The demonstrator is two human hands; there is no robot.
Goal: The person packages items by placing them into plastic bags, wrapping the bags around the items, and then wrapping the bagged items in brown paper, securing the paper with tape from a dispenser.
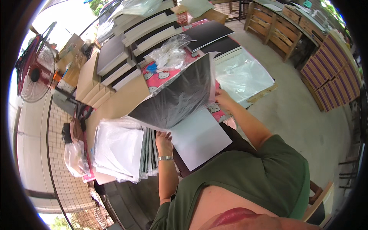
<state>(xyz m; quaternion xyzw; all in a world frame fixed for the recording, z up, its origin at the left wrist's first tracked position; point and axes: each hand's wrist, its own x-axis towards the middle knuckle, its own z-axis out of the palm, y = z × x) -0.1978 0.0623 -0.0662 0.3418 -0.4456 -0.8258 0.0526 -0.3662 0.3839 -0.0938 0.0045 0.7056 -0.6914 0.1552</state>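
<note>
A large black sheet in a clear plastic sleeve (176, 96) is held up at a tilt before me, its surface creased and shiny. My right hand (224, 99) is closed on the sleeve's right edge, thumb and fingers pinching it. At the lower left edge, my left hand (164, 138) is closed on the plastic with curled fingers; a metal watch band is on that wrist. Below the sleeve, a plain white sheet (201, 138) lies across my lap. To the left of my left hand is a fanned stack of plastic-sleeved sheets (119, 147) on the table.
Clear plastic sleeves (245, 74) lie at the table's right, with black boards (211, 33) behind. Crumpled plastic (170, 53) sits on the pink patterned cover (163, 79). Tall board stacks (115, 59) stand far left, near a fan (36, 74). Striped stacked bundles (329, 73) stand on the right.
</note>
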